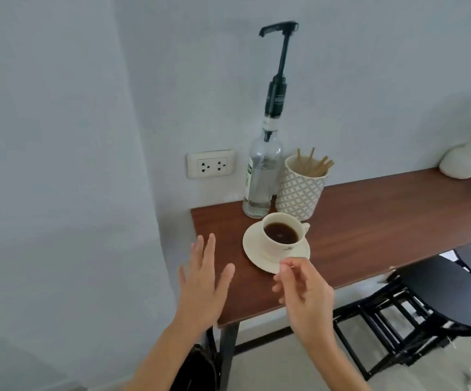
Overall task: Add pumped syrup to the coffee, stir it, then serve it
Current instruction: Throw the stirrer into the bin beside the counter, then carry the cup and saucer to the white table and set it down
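A white cup of dark coffee [281, 234] stands on a white saucer [252, 249] near the left end of the brown table [369, 230]. Behind it rises a clear glass syrup bottle [262, 176] with a tall black pump [278, 66], its spout pointing left. A patterned white holder [300, 190] with several wooden stir sticks stands right of the bottle. My left hand [203, 280] hovers flat with fingers spread, left of the saucer. My right hand [304, 292] is at the saucer's near rim, fingers loosely curled, thumb and forefinger close together, nothing visible in them.
A double wall socket [211, 164] is left of the bottle. A white rabbit figure [463, 162] sits at the far right of the table. Black chairs [440, 294] stand under the table's right side. A dark bag [197, 371] lies on the floor by the table leg.
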The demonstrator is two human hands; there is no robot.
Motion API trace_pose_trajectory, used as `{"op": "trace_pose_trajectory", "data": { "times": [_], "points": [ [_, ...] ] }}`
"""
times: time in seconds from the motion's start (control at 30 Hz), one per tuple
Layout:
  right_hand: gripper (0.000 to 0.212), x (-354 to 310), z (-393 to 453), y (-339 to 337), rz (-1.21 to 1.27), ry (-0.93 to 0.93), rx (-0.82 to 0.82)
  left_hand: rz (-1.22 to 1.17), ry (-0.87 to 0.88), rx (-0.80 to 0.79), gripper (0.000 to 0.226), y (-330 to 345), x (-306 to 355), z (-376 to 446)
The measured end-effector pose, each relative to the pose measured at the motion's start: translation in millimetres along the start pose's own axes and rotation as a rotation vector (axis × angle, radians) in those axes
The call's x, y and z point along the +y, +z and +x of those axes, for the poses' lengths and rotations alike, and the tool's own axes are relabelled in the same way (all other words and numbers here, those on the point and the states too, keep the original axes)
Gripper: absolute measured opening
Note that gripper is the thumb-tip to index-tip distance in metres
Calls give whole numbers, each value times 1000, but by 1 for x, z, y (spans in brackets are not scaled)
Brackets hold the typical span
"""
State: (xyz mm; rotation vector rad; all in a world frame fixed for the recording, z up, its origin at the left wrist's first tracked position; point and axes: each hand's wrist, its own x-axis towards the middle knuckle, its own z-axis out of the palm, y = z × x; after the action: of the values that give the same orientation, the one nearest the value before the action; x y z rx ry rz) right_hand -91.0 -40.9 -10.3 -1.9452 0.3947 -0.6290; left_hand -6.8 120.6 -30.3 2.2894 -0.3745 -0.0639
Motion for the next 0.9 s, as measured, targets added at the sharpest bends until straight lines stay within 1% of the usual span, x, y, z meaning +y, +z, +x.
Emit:
{"op": "trace_pose_trajectory", "data": {
  "times": [0.07, 0.1, 0.17, 0.23, 0.33, 0.43, 0.57, 0.67, 0.9],
  "points": [
    [9, 19, 24, -30, -86, 83, 30, 127, -17, -98, 75, 23, 19, 4],
    [8, 28, 39, -41, -100, 147, 3, 168, -41, -120, 77, 32, 27, 8],
    [15, 44, 70, -55, -109, 278, -104, 223, -100, -122, 79, 49, 39, 17],
    [24, 54, 97, -60, -120, 356, -239, 280, -149, -105, 80, 62, 46, 25],
    [37, 60, 123, -57, -148, 385, -421, 328, -223, -97, 79, 74, 53, 31],
    [37, 60, 132, -55, -152, 363, -527, 363, -262, -61, 76, 82, 59, 28],
    [33, 62, 132, -59, -120, 356, -562, 372, -283, -41, 75, 85, 65, 22],
    [30, 62, 125, -64, -73, 393, -570, 372, -283, -46, 74, 83, 68, 17],
    [32, 57, 90, -79, -8, 457, -611, 369, -231, -96, 73, 78, 68, -11]
  ]
}}
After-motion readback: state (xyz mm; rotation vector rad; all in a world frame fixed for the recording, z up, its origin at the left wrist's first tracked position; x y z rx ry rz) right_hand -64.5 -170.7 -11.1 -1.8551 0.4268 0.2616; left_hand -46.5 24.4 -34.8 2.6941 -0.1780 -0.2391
